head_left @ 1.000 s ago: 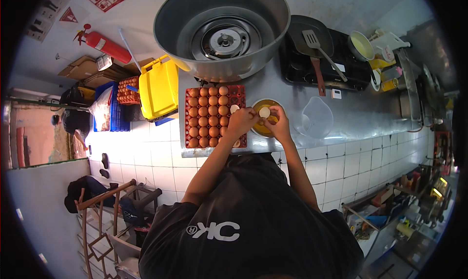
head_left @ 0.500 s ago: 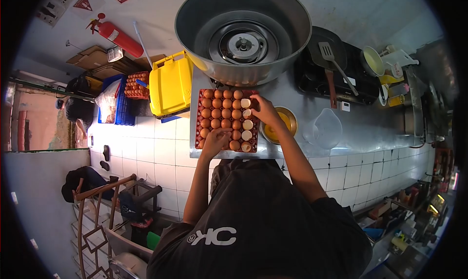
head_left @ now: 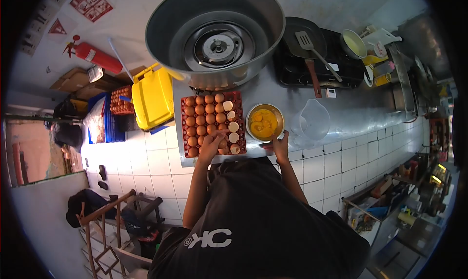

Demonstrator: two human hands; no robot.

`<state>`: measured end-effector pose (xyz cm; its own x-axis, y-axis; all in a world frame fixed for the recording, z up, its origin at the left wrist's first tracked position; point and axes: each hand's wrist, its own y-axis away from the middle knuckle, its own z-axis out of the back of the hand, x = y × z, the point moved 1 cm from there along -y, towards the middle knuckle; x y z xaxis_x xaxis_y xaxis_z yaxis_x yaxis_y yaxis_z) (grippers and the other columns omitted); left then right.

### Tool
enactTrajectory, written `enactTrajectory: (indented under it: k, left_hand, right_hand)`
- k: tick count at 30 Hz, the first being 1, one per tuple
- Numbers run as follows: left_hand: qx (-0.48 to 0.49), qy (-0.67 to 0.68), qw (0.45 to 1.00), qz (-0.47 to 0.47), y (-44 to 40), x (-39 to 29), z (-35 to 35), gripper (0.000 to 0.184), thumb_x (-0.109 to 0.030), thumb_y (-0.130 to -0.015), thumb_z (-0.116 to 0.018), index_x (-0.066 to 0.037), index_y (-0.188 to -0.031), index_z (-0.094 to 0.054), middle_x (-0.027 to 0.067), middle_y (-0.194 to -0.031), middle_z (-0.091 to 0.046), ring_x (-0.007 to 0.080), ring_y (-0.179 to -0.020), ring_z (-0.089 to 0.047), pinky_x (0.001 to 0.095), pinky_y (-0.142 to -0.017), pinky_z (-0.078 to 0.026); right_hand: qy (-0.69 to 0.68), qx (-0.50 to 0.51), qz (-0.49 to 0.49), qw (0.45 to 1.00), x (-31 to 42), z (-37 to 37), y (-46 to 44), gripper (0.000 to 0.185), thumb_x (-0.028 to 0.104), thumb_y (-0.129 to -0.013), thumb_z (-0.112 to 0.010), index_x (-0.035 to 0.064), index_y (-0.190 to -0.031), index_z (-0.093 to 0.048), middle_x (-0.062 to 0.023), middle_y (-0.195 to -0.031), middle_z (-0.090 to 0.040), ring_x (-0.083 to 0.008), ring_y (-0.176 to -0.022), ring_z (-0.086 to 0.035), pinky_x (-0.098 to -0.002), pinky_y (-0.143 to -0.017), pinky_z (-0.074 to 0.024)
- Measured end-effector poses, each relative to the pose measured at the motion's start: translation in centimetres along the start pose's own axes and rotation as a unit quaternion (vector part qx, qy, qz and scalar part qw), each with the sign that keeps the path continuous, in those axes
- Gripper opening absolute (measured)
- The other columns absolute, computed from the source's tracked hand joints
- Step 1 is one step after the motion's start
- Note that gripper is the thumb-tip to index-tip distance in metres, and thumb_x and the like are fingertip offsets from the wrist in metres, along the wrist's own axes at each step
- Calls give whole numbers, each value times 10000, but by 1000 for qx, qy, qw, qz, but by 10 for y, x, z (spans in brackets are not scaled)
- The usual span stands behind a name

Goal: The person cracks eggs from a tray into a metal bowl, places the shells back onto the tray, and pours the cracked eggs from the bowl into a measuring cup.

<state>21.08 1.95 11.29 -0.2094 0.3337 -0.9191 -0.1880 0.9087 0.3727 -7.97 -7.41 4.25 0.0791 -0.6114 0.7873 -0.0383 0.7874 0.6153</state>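
A red egg tray (head_left: 239, 114) full of brown eggs (head_left: 200, 109) lies on the metal table. Along its right column sit several opened eggshells (head_left: 234, 127). My left hand (head_left: 212, 145) is over the tray's lower right part, its fingers closed around an egg that they mostly cover. Just right of the tray stands a metal bowl (head_left: 250, 129) with yellow yolks (head_left: 263, 124) in it. My right hand (head_left: 281, 148) is at the bowl's lower right rim, fingers closed; what they grip is unclear. A small red object (head_left: 266, 146) shows beside it, below the bowl.
A clear plastic jug (head_left: 312, 122) stands right of the bowl. Behind the tray is a large metal drum (head_left: 214, 74). A black stove (head_left: 336, 59) carries a pan and a slotted spatula (head_left: 312, 45). A yellow bin (head_left: 153, 98) stands left of the table (head_left: 178, 142).
My right hand has left the eggshells and moved down and right to the bowl's rim. My left hand stays over the tray. The whole view has shifted and turned slightly.
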Motion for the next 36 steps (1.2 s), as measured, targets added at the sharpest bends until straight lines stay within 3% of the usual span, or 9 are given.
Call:
enactTrajectory:
  k: [3,4,5,15,22,25,27,30,36]
  left_hand:
    - [7,5,1000,20,-7,-7,-2,297,-222,-1074,-558,-16,-1235,-698,29,-934,-684,105,-940,-623,258,-906,-476]
    - [15,16,999,30,-8,-8,-2,299,-224,-1076,-555,-14,-1233,-699,33,-936,-688,108,-954,-625,267,-921,-473]
    - [19,14,999,31,-8,-9,-4,299,-224,-1076,-555,-14,-1233,-699,33,-936,-688,108,-954,-625,267,-921,-473]
    - [48,9,999,-4,-22,-2,-9,300,-195,-1082,-519,-1,-1248,-675,47,-1001,-691,124,-986,-638,284,-961,-476]
    - [56,-14,998,1,-35,5,-23,275,-174,-1062,-541,17,-1198,-686,78,-1241,-686,146,-980,-665,302,-971,-504]
    - [62,-14,998,-5,-35,-1,-32,297,-144,-1072,-486,-4,-1238,-689,63,-1141,-682,133,-1001,-637,302,-977,-491]
    - [73,-21,997,-7,-36,0,-31,295,-145,-1072,-491,-1,-1236,-689,65,-1189,-679,135,-1008,-638,301,-979,-492]
    - [70,-14,997,-21,-35,1,-35,303,-172,-1071,-512,2,-1242,-692,59,-976,-679,137,-977,-645,286,-959,-486]
    - [56,-18,998,-3,-29,-3,-40,302,-173,-1072,-509,-2,-1239,-693,57,-965,-684,139,-967,-642,286,-963,-485]
  right_hand:
    - [-112,-14,64,992,-6,-4,-12,402,153,-1060,-553,25,-1378,-343,-272,-1186,-618,-316,-833,-757,-371,-574,-669]
    - [-31,8,47,998,2,3,-12,605,132,-1043,-557,27,-1555,-253,-208,-1252,-604,-273,-1005,-712,-374,-648,-677]
    - [-34,4,46,998,4,5,-8,605,132,-1043,-557,27,-1555,-253,-208,-1252,-604,-273,-1005,-712,-374,-648,-677]
    - [-47,0,120,992,94,29,54,543,20,-980,-518,44,-1497,-353,-197,-1146,-644,-262,-776,-737,-357,-551,-664]
    - [-43,-48,187,980,148,83,73,483,13,-961,-509,23,-1430,-399,-197,-1071,-667,-246,-694,-737,-323,-517,-643]
    - [-43,-87,226,969,156,109,66,457,-11,-940,-474,10,-1394,-420,-210,-1084,-652,-262,-685,-740,-310,-502,-638]
    - [-22,-142,256,956,156,128,58,453,-12,-945,-456,12,-1396,-419,-208,-1088,-653,-269,-693,-739,-310,-514,-646]
    - [38,-197,286,937,160,150,51,452,-1,-964,-435,16,-1415,-413,-193,-1058,-654,-238,-682,-724,-304,-531,-614]
    - [108,-252,323,906,152,165,35,457,19,-1013,-433,26,-1469,-399,-172,-1026,-667,-180,-690,-692,-292,-586,-565]
